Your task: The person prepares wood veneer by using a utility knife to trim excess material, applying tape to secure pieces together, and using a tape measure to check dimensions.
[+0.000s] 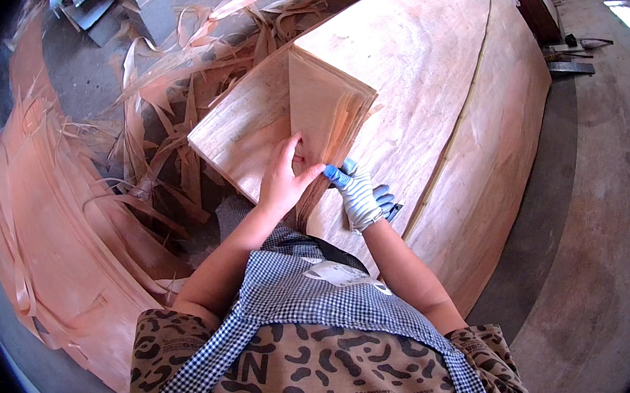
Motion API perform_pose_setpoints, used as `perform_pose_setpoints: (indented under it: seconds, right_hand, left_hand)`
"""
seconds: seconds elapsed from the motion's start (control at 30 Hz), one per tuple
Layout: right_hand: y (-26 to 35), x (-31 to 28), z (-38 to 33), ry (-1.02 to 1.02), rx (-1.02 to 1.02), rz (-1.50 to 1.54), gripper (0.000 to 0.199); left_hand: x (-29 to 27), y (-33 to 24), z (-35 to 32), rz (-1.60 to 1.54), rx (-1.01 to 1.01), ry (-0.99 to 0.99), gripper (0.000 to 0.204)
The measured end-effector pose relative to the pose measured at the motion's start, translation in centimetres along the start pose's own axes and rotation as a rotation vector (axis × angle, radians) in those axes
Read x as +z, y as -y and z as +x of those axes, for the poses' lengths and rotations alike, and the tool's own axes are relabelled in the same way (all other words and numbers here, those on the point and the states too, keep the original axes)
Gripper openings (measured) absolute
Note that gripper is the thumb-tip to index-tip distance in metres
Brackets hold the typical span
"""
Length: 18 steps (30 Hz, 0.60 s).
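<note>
A thick bundle of thin wood veneer sheets [327,103] stands folded up in front of me, its layered edges fanned on the right. My left hand [283,181] is bare and holds the bundle's lower part, thumb at the near edge and fingers against the face. Beside that thumb, my right hand [361,195], in a striped glove with blue fingertips, pinches the bundle's near corner. A small dark object [396,210] shows by its lower fingers; its kind is unclear. Beneath lies a wide stack of pale veneer [424,70], with a long dark split running down it.
Curved reddish veneer sheets [67,245] are piled on the left. Torn veneer strips [169,127] lie tangled beyond them. Grey blocks [149,10] sit at the far left. To the right is concrete floor [606,189], with a metal bar [572,68] by the stack.
</note>
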State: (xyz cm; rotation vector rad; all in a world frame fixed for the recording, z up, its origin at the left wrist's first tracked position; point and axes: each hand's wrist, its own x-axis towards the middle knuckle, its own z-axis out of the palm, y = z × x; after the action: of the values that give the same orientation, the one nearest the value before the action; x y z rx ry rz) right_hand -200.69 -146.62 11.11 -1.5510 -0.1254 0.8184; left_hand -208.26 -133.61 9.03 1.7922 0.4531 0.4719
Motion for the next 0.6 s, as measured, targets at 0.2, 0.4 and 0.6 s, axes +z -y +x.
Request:
perform_pose_setpoints:
  seconds: [0.2, 0.4, 0.6]
  right_hand:
    - [-0.2, 0.1, 0.2, -0.019, -0.005, -0.006, 0.032]
    - [-0.3, -0.1, 0.1, -0.056, 0.01, -0.009, 0.027]
    - [-0.1, -0.1, 0.0, -0.051, 0.024, -0.03, 0.022]
  left_hand:
    - [0.1, 0.5, 0.5, -0.048, -0.005, 0.004, 0.053]
    - [-0.2, 1.0, 0.1, 0.033, 0.057, 0.058, 0.045]
    - [-0.7, -1.0, -0.2, 0.164, 0.147, -0.077, 0.052]
